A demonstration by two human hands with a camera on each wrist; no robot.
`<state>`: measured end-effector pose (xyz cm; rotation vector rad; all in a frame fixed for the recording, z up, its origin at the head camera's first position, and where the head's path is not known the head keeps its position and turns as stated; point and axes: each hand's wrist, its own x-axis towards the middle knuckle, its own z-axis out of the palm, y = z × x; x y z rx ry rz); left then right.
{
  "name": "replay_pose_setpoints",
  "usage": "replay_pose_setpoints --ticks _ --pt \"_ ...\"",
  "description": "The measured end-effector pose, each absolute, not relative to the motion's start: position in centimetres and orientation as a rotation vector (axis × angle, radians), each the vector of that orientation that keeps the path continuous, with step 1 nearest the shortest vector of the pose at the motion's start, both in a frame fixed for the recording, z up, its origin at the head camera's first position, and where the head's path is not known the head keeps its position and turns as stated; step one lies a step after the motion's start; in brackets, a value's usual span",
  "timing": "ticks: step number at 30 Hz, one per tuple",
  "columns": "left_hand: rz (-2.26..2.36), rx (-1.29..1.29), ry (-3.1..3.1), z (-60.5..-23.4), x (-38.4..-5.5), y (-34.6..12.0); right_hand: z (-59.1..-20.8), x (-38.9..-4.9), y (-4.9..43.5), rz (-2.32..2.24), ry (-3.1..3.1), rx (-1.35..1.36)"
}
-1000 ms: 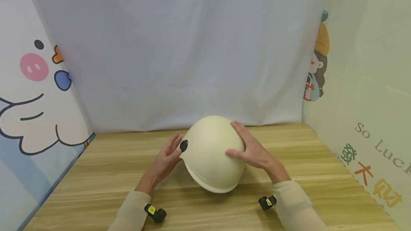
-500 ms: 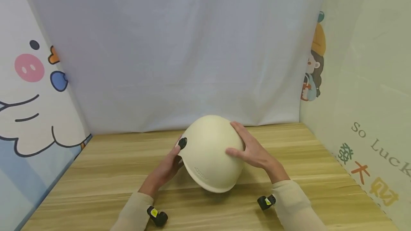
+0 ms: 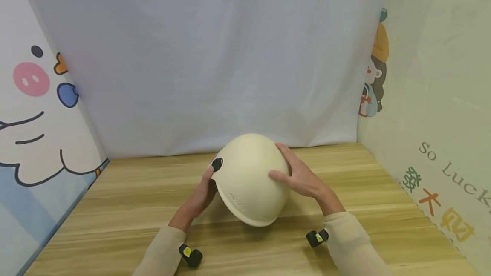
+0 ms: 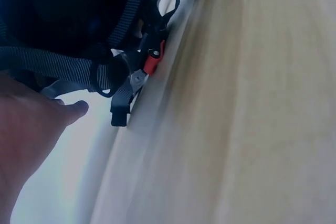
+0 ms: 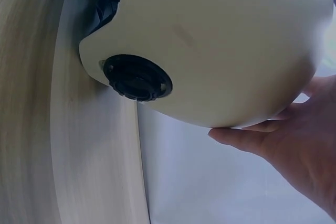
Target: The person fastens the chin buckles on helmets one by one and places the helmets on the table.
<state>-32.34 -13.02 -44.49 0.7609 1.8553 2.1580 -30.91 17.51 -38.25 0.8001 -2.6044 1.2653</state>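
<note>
The cream, domed, hard-shell helmet (image 3: 249,178), rim-gripped by the left hand (image 3: 203,194), should be steadied against the outspread right hand (image 3: 304,180).

A cream helmet (image 3: 249,180) with dark straps (image 4: 58,66) tilts between both hands (image 3: 204,191) (image 3: 304,179).

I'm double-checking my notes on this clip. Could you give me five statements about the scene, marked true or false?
1. The left hand grips the helmet. True.
2. The right hand is off the helmet. False: it touches the helmet.
3. Dark straps show inside the helmet. True.
4. The table is solid black. False: it has a light wood-grain look.
5. A small red part shows near the straps. True.
</note>
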Motion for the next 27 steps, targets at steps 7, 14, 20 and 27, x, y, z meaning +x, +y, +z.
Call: replay_pose_setpoints --ticks 7,14,20,27 --pt "2.14 0.892 1.878 -44.0 -32.4 -12.9 -38.4 -31.1 17.6 1.302 -2.614 0.782" --pt "2.16 0.969 1.818 -44.1 -32.4 -13.3 -38.5 -31.1 17.8 1.34 -2.625 0.78" --pt "2.144 0.972 1.932 -43.8 -32.5 -13.3 -38.4 -31.1 17.9 1.361 -2.629 0.767" --pt "2.146 0.95 2.085 -43.2 -32.5 -13.1 -38.4 -31.2 18.1 1.425 -2.631 0.751"
